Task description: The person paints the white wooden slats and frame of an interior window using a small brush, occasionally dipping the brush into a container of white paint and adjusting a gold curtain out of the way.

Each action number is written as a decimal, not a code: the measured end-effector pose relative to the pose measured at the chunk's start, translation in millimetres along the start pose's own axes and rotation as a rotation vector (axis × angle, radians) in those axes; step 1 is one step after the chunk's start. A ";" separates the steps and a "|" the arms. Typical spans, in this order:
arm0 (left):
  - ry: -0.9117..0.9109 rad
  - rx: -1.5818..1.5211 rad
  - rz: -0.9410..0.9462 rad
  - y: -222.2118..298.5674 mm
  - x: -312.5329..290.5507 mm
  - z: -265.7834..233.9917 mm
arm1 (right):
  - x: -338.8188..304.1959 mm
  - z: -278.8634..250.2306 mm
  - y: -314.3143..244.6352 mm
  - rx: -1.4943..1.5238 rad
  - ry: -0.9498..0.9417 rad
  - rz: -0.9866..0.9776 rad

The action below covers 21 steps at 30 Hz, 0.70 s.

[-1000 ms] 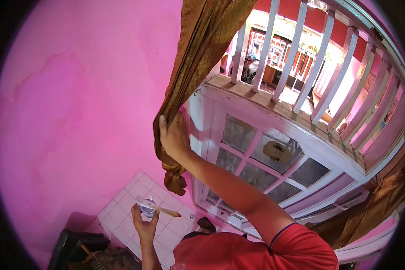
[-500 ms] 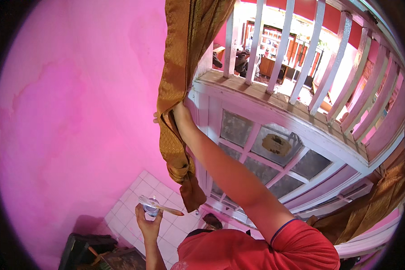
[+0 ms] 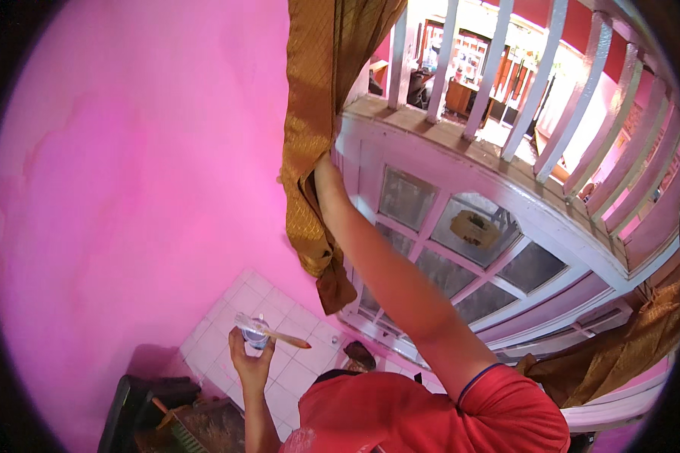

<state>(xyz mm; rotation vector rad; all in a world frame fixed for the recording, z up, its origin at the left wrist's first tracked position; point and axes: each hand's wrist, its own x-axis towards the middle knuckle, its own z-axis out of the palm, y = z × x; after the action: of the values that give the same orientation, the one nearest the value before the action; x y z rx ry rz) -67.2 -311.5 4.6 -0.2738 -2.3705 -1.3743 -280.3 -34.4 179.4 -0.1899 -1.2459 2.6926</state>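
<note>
Low in front of me, my left hand point(image 3: 251, 364) is closed around a small cup point(image 3: 255, 342) that looks whitish or clear. Across its top lies a paintbrush point(image 3: 289, 340), its pale bristles to the left and its wooden handle with a reddish-brown tip to the right. My right hand point(image 3: 326, 172) reaches up into a golden-brown curtain point(image 3: 308, 98), which covers nearly all of its fingers. A bit of fingertip shows past the curtain's left edge, near the wall. The curtain's lower end point(image 3: 334, 291) is knotted and hangs below my right forearm.
A pink wall point(image 3: 143, 196) with darker patches fills the left. White slats point(image 3: 487, 68) stand above a paned door point(image 3: 438, 234) on the right. Another brown curtain point(image 3: 604, 362) hangs at lower right. Below are white floor tiles point(image 3: 223, 340) and a black object point(image 3: 140, 404).
The view has shifted slightly, so the curtain and slats appear farther right and higher. Fewer fingertips of my right hand show past the curtain. My left hand still holds cup and brush.
</note>
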 end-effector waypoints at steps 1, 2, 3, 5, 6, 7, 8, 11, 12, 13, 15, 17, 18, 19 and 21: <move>0.010 0.025 0.020 0.5 0.6 1.1 | -2.6 -8.3 -2.0 -0.086 -0.044 0.058; 0.004 0.037 0.003 -1.7 0.1 2.4 | -4.5 -15.3 -0.1 -0.080 -0.039 0.078; 0.004 0.036 0.006 -5.3 0.0 4.7 | -5.5 -21.6 2.3 -0.148 -0.033 0.043; -0.022 0.036 0.007 -3.0 3.6 6.7 | -7.5 -32.6 7.9 -0.286 -0.020 -0.032; -0.030 0.042 -0.001 1.6 6.1 7.9 | -8.5 -37.9 10.4 -0.283 -0.013 -0.021; -0.041 0.019 0.005 6.8 9.3 9.3 | -8.7 -42.1 11.9 -0.306 0.024 -0.006; -0.054 -0.005 0.013 9.0 9.7 9.9 | -9.2 -46.3 13.9 -0.329 0.064 0.008; -0.056 0.006 0.003 9.1 8.9 11.8 | -16.1 -38.5 12.1 -0.318 0.041 -0.037; -0.060 0.001 0.007 11.1 11.4 14.3 | -18.1 -33.7 11.5 -0.318 0.048 -0.044; -0.067 -0.005 0.013 9.8 13.0 16.3 | -22.1 -28.3 13.7 -0.231 0.041 -0.037; -0.059 0.027 0.025 1.7 12.4 16.7 | -42.9 -14.1 10.9 -0.122 0.006 0.011; -0.079 0.018 0.023 3.2 15.6 20.5 | -52.2 -5.0 7.2 -0.189 -0.027 0.019; -0.096 0.014 0.018 4.5 17.8 22.7 | -52.3 -3.7 6.2 -0.308 -0.045 0.008; -0.105 0.010 0.027 4.2 18.3 25.4 | -63.8 -5.5 11.5 0.071 0.112 0.079; -0.021 0.016 0.058 -1.8 13.6 27.1 | -95.0 2.6 -1.9 -0.014 0.069 0.083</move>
<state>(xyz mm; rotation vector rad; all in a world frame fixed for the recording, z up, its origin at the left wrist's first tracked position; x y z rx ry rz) -86.3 -289.3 -3.1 -0.3522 -2.3701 -1.3321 -187.7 -54.6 186.8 -0.3412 -1.2641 2.7214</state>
